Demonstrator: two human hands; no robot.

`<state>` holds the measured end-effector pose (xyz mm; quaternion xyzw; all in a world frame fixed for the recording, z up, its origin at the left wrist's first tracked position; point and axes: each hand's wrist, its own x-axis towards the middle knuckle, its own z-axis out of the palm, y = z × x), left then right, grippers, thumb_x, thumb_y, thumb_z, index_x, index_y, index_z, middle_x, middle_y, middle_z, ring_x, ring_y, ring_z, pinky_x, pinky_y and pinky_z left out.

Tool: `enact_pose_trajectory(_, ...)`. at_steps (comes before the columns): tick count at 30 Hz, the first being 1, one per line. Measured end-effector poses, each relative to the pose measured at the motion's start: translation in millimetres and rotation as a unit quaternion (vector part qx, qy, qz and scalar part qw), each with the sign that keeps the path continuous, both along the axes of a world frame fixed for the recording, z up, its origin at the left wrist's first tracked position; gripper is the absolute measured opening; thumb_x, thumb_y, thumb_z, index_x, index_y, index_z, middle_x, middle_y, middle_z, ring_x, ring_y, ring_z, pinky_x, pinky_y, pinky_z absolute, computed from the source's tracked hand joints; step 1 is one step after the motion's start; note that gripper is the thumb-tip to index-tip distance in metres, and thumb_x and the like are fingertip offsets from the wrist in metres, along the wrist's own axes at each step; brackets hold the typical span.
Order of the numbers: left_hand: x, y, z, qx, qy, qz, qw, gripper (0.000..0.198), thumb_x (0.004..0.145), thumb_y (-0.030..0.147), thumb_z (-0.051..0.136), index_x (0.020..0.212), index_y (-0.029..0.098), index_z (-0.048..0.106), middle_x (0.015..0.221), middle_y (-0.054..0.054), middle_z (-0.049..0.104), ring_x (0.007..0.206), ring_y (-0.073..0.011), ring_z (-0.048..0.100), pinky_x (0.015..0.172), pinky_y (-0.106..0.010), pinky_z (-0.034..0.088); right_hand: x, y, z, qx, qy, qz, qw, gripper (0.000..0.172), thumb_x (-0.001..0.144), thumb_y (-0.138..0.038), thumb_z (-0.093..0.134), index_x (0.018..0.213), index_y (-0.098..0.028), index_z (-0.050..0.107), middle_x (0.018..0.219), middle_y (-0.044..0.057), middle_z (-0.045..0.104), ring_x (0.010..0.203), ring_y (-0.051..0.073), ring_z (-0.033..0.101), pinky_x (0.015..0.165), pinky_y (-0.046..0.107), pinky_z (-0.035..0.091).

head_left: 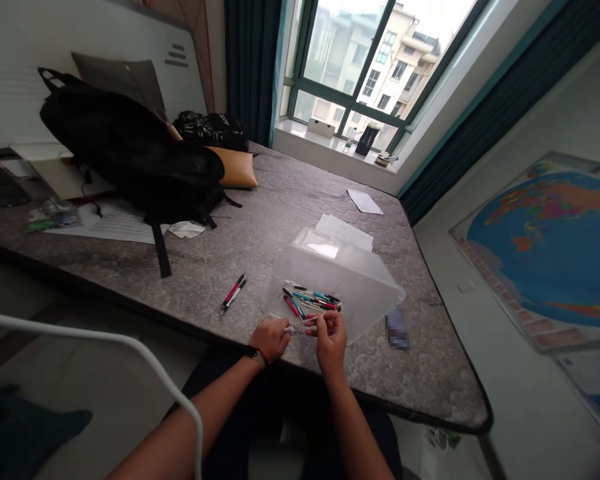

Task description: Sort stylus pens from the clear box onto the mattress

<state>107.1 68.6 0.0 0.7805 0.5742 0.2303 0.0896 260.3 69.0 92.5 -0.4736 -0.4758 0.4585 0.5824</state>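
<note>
A translucent plastic bin (367,277) lies on its side on the grey quilted surface, its opening towards me. Several pens (325,301) in black, red, teal and white are gathered inside. At its front edge, my left hand (271,338) is closed around one end of a thin white stick (306,322). My right hand (331,340) pinches the stick's other end; its exact kind is too small to tell. Left of the bin, a red and black pen (233,289) lies beside a white and black pen (235,297).
A black backpack (125,140) and a tan pouch (236,167) lie at the back left. White papers (347,231) rest behind the bin. A blurred purplish item (397,329) is to its right. A white curved tube (145,353) crosses the lower left.
</note>
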Motion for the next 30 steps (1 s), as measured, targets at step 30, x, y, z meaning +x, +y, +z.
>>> enact_pose_trajectory(30, -2.3, 0.4, -2.9, 0.006, -0.013, -0.007, 1.000, 0.016, 0.091, 0.027, 0.039, 0.087, 0.021, 0.054, 0.078, -0.005, 0.064, 0.075, -0.0218, 0.057, 0.068, -0.034, 0.034, 1.1, -8.4, -6.5, 0.028, -0.078, -0.033, 0.996, 0.019, 0.088, -0.038, 0.057, 0.091, -0.020, 0.053, 0.089, 0.004, 0.067, 0.070, 0.016, 0.064, 0.060, 0.027, 0.052)
